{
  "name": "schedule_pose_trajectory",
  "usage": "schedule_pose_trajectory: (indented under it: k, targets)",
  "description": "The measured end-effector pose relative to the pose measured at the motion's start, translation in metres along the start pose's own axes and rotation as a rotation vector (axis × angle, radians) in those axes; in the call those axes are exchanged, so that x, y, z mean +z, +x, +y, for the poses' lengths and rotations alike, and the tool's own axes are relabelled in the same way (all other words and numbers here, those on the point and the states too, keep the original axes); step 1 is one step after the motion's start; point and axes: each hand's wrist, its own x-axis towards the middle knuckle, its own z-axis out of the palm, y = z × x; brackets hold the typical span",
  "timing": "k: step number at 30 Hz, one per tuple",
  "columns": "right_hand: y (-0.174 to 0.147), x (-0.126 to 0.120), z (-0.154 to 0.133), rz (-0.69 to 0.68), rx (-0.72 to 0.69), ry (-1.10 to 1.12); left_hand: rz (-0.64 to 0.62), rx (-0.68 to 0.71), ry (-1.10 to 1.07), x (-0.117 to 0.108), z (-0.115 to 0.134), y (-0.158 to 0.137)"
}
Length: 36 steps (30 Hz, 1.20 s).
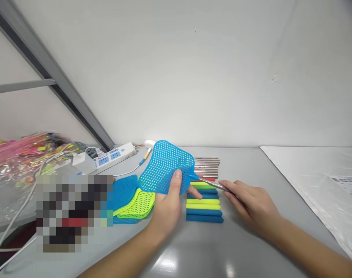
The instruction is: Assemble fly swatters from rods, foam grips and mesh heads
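Blue head (pixel 167 166): in the air over the desk (pixel 193 251), left of its middle; mesh tilted, neck (pixel 194 176) pointing right.
Left hand (pixel 168 206): gripping the head close to the neck, thumb on top of the mesh, other fingers underneath; one finger pokes out below the neck.
Right hand (pixel 255 204): fingers pinched round a metal rod (pixel 212 183); its near end is hidden in the grip.
Joint: rod tip meets the neck, roughly in line; can't tell how deep it sits.
Handles (pixel 204 212): green, blue and a bit of red, laid side by side in a column mid-desk, between the hands and partly below the rod.
Spare rods (pixel 207 166): parallel row behind the handles, toward the back edge.
Spare heads (pixel 141 202): blue and green, overlapping pile left of the left hand.
Power strip (pixel 113 156): near the back left corner, plugs in it.
Bagged stuff (pixel 28 158): clear plastic, bright colours, at the left edge.
White sheet (pixel 309 173): over the right side, from the back edge forward.
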Motion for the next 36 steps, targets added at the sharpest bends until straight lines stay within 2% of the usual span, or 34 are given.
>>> schedule_pose_trajectory:
  k: [4, 13, 22, 26, 30, 33, 36]
  targets:
    - [0.0, 0.0, 0.0, -0.044, 0.03, 0.034, -0.049, 0.036, 0.035, 0.0, 0.003, 0.0]
    - [-0.003, 0.001, 0.0, -0.028, 0.021, 0.0, -0.011, 0.013, 0.052, -0.001, 0.0, 0.002]
    - [-0.002, -0.003, -0.003, -0.061, 0.03, 0.02, -0.225, -0.043, 0.014, -0.001, -0.001, 0.002]
    - [-0.003, -0.006, -0.005, -0.103, 0.052, 0.063, -0.248, -0.092, 0.017, 0.0, -0.002, -0.001]
    - [0.003, -0.012, -0.011, -0.149, 0.136, 0.28, -0.272, -0.105, 0.01, 0.0, -0.003, -0.002]
    - [0.013, -0.021, -0.019, -0.243, 0.311, 0.554, -0.281, -0.09, 0.002, -0.001, -0.002, -0.001]
    - [0.02, -0.028, -0.022, -0.413, 0.525, 0.837, -0.307, -0.101, -0.003, -0.002, 0.0, -0.001]
